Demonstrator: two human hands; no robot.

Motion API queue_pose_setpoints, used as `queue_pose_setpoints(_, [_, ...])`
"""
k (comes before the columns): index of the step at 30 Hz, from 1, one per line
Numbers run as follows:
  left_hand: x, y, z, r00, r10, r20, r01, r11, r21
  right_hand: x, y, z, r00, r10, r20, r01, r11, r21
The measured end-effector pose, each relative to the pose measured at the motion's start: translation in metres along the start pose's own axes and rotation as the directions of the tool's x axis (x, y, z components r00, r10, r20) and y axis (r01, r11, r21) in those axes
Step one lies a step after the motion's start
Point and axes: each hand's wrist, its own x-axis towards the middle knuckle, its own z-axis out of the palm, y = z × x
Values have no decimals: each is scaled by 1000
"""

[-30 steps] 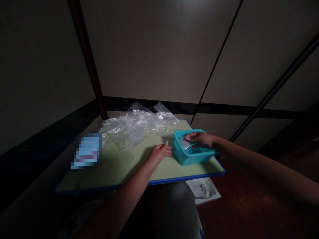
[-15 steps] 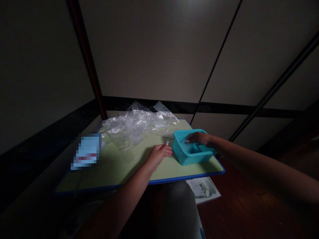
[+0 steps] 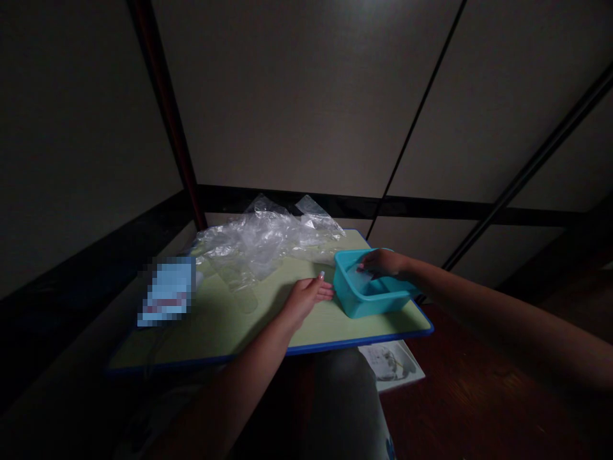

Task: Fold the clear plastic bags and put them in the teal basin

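Dim light leaves the corners of the room dark, and the nearest thing is a clothed leg [image 3: 342,402] at the bottom, its knee under the front edge of a low pale green surface [image 3: 268,326] rimmed in blue. Just right of the leg, partly beneath that edge, a flat white item with a grey picture [image 3: 395,365] lies over the reddish-brown floor [image 3: 460,409]. At the left end of the surface is a light blue object [image 3: 167,291], too blurred to name. Near the right end stands a turquoise tub [image 3: 380,308], upright and open at the top. Its front wall and the right arm [image 3: 479,306] reaching across it block much of the view inside. Behind, along the far side, a loose heap of clear plastic bags [image 3: 268,239] spreads over the surface, crumpled and overlapping; one bag's end trails forward toward the middle. Beyond rise grey-brown wall panels [image 3: 306,108], with a black band [image 3: 431,209] low down and a dark red post [image 3: 170,108] at the left.

As for the hands, the left hand [image 3: 307,297] is relaxed and holds nothing, thumb up, fingers slightly bent, their tips just beside the tub's left wall; whether they touch it cannot be told. The right hand [image 3: 383,263] dips into the tub, palm down, its thumb and fingers pinching a small, pale, see-through piece of plastic [image 3: 359,277], which is inside the tub, toward its left side.
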Motion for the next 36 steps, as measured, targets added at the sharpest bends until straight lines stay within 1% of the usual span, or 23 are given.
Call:
queue_pose_setpoints(2, [0, 0, 0, 1000, -1, 3, 1, 1000, 1, 2, 2, -1, 1000, -23, 22, 21, 996, 82])
queue_pose_setpoints(5, [-1, 1, 0, 1000, -1, 1, 1, 1000, 10, 4, 7, -2, 997, -32, 63, 21, 985, 171])
queue_pose_setpoints(7, [-1, 1, 0, 1000, 2, 4, -2, 1000, 12, 6, 10, -2, 995, -17, 97, -2, 982, 188])
queue_pose_setpoints(9, [-1, 1, 0, 1000, 6, 7, -6, 1000, 10, 6, 11, -3, 991, 2, 133, -23, 987, 161])
queue_pose_setpoints(13, [-1, -1, 0, 1000, 16, 19, -16, 1000, -1, 5, 12, -4, 978, 13, 208, -27, 998, 64])
queue_pose_setpoints(16, [-1, -1, 0, 999, 27, 23, -27, 1000, 3, 7, 14, -6, 964, 17, 266, 0, 998, -64])
queue_pose_setpoints(19, [-2, 1, -1, 1000, 15, 18, -15, 1000, 25, 11, 17, -8, 962, 10, 273, 52, 975, -217])
queue_pose_setpoints(22, [-3, 1, -1, 1000, 3, 15, -4, 999, 40, 13, 16, -8, 965, 26, 261, 64, 942, -330])
queue_pose_setpoints(25, [-2, 0, -1, 1000, 6, 16, -6, 999, 39, 11, 9, -5, 956, 2, 294, 119, 913, -391])
queue_pose_setpoints(27, [-2, 0, -2, 1000, 3, 21, -4, 999, 34, 8, 3, -3, 947, -3, 321, 138, 906, -400])
queue_pose_setpoints(29, [-3, 0, -2, 1000, -1, 27, 0, 999, 36, 6, -1, -2, 950, 23, 312, 111, 908, -403])
queue_pose_setpoints(30, [-3, 0, -2, 1000, -1, 28, 0, 999, 40, 4, -2, -2, 957, 40, 287, 86, 907, -413])
queue_pose_setpoints(33, [-3, 2, -2, 1000, -5, 22, 3, 999, 55, 2, -4, 0, 981, 103, 165, -18, 892, -452])
queue_pose_setpoints(35, [-3, 2, -1, 1000, -15, 14, 14, 998, 65, 1, -4, 3, 980, 156, 127, -83, 886, -456])
queue_pose_setpoints(36, [-3, 1, -1, 1000, -21, 12, 20, 997, 70, 1, -4, 6, 976, 173, 130, -97, 887, -451])
